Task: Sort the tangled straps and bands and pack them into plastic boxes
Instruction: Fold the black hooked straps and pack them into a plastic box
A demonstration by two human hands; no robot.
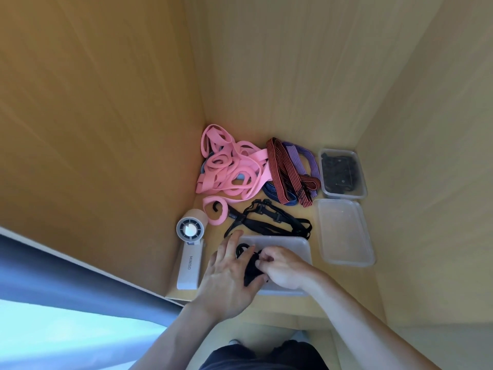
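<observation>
Fan (pixel 190 252), pink bands (pixel 229 164), striped straps (pixel 290 172) around box (pixel 296 244); over it, left hand (pixel 229 281) grips, right hand (pixel 284 269) pinches black strap (pixel 251 269).

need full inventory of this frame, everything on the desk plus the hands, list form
pink bands: one tangled pile, pink, back left corner
pink loop: one, pink, in front of the pile
striped straps: several, red-black, purple, blue, right of the pile
buckle straps: one tangle, black, centre
near box: one, clear, under the hands
empty box: one, clear, right
far box: one, clear, back right, holds black pieces
fan: one, white, left
curtain: one, blue, lower left
black strap: one, black, over the near box
left hand: holds the black strap
right hand: pinches the black strap
</observation>
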